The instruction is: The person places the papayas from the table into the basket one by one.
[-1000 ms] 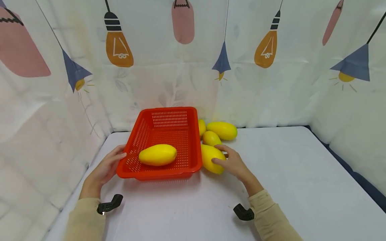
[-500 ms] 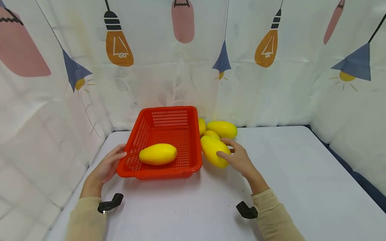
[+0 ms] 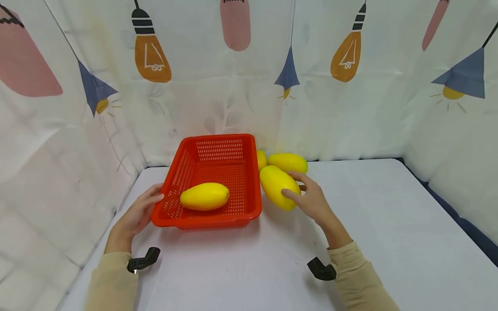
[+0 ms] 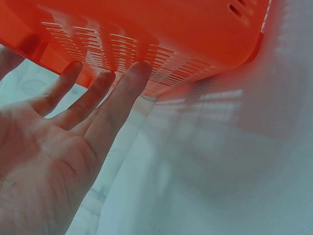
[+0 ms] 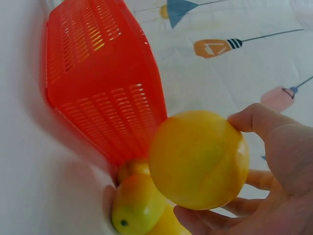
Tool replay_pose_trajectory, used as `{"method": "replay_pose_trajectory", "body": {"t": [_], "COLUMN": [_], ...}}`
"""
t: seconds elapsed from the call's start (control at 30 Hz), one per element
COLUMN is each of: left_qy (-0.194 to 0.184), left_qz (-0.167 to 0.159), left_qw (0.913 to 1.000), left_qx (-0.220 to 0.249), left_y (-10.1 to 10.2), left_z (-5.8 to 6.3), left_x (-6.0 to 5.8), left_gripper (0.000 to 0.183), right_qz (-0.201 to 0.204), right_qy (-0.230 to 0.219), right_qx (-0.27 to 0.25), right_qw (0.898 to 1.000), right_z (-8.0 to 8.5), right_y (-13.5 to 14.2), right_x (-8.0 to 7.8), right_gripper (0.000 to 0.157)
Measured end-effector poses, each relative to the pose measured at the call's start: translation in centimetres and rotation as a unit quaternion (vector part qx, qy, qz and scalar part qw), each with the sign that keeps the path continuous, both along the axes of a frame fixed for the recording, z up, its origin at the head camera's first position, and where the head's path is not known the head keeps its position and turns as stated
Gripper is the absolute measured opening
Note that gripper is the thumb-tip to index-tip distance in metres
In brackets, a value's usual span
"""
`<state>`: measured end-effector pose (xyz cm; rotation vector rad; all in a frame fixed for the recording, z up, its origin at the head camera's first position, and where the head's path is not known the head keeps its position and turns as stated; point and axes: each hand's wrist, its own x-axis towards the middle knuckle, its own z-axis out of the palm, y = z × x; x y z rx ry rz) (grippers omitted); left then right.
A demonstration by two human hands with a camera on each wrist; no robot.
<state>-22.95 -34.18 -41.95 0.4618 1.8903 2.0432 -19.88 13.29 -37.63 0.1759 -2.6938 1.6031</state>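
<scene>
My right hand [image 3: 315,201] grips a yellow mango [image 3: 278,187] beside the right wall of a red perforated basket [image 3: 212,222]. In the right wrist view, the thumb is on one side of this mango [image 5: 198,159] and the fingers are on the other. My left hand [image 3: 136,218] rests against the basket's left side. In the left wrist view, its fingers [image 4: 105,115] are nearly straight, with tips against the slotted outer wall. One mango [image 3: 205,196] lies inside the basket, toward the near end.
More mangoes lie behind the held one: a mango [image 3: 288,162] by the back edge and a mango [image 3: 261,160] partly hidden by the basket. A white cloth covers the table [image 3: 389,224]. Printed fabric [image 3: 241,99] hangs behind and on both sides.
My right hand has lifted the mango and carried it slightly away and to the right, turning it; it now hides a mango behind it. The left hand and basket stay in place.
</scene>
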Motion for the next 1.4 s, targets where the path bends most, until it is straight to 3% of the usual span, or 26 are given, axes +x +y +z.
{"method": "replay_pose_trajectory", "body": {"t": [0.97, 1.4], "left_qy": [0.005, 0.002], "left_qz": [0.017, 0.019], "left_qw": [0.9998, 0.9995], "left_qx": [-0.011, -0.024], "left_y": [0.1, 0.1], "left_z": [-0.1, 0.1], "left_x": [0.3, 0.4], "left_gripper": [0.034, 0.036], "right_qz": [0.015, 0.02], "right_qy": [0.041, 0.067], "right_qx": [-0.05, -0.066], "right_qw": [0.998, 0.995], "right_z": [0.5, 1.4], "right_y": [-1.0, -2.2], "right_x": [0.0, 0.0], "right_gripper": [0.055, 0.056]}}
